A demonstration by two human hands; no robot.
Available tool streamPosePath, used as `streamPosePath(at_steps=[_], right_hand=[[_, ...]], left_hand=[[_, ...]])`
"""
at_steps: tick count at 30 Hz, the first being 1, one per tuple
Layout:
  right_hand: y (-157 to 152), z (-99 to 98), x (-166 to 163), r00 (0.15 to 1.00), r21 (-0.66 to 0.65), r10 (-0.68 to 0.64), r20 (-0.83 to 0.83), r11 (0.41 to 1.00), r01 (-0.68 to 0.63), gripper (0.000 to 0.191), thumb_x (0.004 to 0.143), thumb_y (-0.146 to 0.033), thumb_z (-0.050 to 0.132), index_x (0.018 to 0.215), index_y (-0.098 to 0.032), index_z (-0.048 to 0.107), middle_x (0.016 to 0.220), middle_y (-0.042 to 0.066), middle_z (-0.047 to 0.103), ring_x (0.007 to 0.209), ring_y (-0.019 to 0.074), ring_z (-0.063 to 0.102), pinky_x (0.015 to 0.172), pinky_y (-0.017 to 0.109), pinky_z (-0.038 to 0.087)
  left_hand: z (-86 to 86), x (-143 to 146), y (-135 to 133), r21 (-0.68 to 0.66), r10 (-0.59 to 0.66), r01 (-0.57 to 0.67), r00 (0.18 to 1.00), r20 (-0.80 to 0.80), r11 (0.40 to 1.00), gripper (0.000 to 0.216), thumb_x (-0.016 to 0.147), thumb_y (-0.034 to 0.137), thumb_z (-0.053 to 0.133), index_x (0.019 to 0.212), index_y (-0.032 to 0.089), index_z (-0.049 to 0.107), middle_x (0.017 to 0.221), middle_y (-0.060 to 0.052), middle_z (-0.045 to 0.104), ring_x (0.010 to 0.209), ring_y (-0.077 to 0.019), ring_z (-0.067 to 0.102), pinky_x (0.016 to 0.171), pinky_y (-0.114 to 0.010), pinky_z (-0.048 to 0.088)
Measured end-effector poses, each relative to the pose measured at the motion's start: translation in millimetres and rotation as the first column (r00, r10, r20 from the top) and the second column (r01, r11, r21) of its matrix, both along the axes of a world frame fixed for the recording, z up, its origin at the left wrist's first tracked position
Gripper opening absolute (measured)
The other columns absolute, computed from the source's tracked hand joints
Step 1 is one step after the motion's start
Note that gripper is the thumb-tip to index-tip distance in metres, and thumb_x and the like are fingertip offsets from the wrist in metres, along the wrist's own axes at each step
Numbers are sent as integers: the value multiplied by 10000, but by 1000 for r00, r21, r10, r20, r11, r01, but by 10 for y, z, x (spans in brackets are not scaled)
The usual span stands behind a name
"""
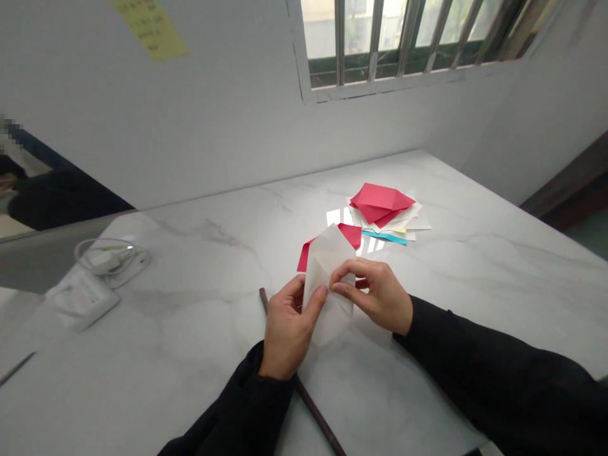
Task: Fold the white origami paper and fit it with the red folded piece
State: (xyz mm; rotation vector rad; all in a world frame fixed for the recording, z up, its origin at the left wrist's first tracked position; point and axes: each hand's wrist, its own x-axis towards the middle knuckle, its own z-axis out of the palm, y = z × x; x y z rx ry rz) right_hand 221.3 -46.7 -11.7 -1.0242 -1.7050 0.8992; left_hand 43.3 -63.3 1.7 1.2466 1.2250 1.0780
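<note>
A folded sheet of white paper (330, 250) is held up above the table, its creased faces meeting near the middle. My left hand (292, 323) grips its left side, thumb in front and fingers behind. At the middle of the paper, the thumb and forefinger of my right hand (375, 291) are pinched together around a tiny shiny bit too small to name. Behind the paper lies a folded red paper (350, 235), partly hidden. Under my left wrist a thin dark brown stick (313, 405) lies on the table.
A pile of folded papers, with red paper (382, 201) on top, sits on the marble-patterned table (204, 342) farther back. On the left are a white charger with a coiled cable (111, 253) and a pen (16, 368). A barred window (408, 44) is above; part of another person (52, 199) shows left.
</note>
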Motion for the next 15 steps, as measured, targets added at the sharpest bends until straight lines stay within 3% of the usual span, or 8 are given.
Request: streamPosePath(at_steps=[15], right_hand=[[-18,71,47,995,-50,65,71,997,-61,20,869,-192,712,868,-206,726,892,40,683,820,167,647,684,282,574]], left_hand=[[-36,-4,-17,38,-17,18,999,-27,999,203,874,355,745,948,167,723,897,-31,757,827,-191,693,678,-239,527]])
